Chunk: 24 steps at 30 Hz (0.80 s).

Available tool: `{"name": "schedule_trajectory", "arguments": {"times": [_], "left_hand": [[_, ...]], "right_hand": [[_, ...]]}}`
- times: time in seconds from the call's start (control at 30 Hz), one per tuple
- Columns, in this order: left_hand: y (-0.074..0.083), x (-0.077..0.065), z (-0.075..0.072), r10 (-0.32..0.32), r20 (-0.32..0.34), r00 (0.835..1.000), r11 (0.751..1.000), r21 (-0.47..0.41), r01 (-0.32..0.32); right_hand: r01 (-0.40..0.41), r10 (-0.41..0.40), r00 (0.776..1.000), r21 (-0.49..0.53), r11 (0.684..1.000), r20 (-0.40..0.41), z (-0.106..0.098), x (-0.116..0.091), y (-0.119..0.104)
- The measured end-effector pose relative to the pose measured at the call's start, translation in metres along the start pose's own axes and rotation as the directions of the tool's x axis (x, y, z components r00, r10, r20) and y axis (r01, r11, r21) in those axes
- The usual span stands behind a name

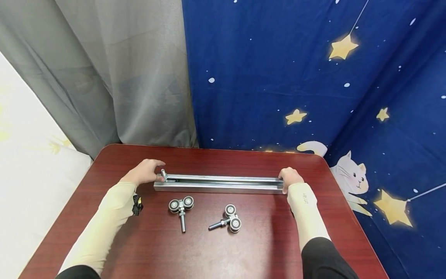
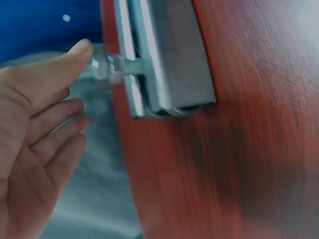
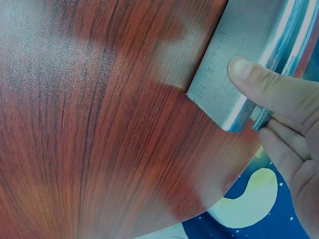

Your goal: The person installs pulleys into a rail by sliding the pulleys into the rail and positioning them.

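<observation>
A silver metal sliding-door track (image 1: 219, 188) lies crosswise on the table, slot facing up. At its left end a roller trolley's threaded bolt with nuts (image 2: 107, 68) sticks up out of the slot, its wheels hidden inside. My left hand (image 1: 144, 172) is at that end, thumb against the bolt, the other fingers loosely spread and away from it. My right hand (image 1: 290, 177) grips the track's right end, thumb (image 3: 249, 74) on the near wall and fingers at the far side. Two more roller trolleys, one on the left (image 1: 182, 209) and one on the right (image 1: 228, 221), lie in front of the track.
The dark red wood-grain table (image 1: 244, 252) has rounded far corners. Behind it hang a grey curtain (image 1: 150, 77) and a blue one (image 1: 251, 77) with stars and a cat.
</observation>
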<state>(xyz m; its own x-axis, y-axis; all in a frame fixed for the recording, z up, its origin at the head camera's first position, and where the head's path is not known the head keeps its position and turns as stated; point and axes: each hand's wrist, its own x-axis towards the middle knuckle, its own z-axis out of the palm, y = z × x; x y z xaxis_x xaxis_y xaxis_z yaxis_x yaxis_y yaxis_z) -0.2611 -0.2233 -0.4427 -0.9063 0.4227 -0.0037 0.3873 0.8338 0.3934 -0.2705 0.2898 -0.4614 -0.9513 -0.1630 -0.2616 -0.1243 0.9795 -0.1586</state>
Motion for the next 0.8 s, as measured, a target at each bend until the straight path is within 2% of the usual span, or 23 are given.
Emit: {"name": "schedule_trajectory", "arguments": {"times": [0.17,0.37,0.6,0.8], "left_hand": [[-0.014,0.0,0.01,-0.013,0.07,0.997,1.0,0.013,0.013],[-0.026,-0.002,0.021,-0.052,0.052,0.997,0.999,0.004,0.052],[-0.024,0.001,0.024,-0.063,0.055,0.996,0.998,-0.002,0.063],[-0.016,0.008,0.024,-0.121,0.078,0.99,0.992,-0.029,0.123]], "right_hand": [[0.012,-0.012,1.0,-0.008,1.0,0.004,-0.001,0.002,-0.005],[0.019,-0.019,1.0,-0.011,1.0,0.007,-0.002,0.005,-0.009],[0.032,-0.032,0.999,-0.025,0.999,0.013,-0.002,0.005,-0.006],[0.074,-0.073,0.997,-0.05,0.996,0.026,0.002,0.0,0.003]]}}
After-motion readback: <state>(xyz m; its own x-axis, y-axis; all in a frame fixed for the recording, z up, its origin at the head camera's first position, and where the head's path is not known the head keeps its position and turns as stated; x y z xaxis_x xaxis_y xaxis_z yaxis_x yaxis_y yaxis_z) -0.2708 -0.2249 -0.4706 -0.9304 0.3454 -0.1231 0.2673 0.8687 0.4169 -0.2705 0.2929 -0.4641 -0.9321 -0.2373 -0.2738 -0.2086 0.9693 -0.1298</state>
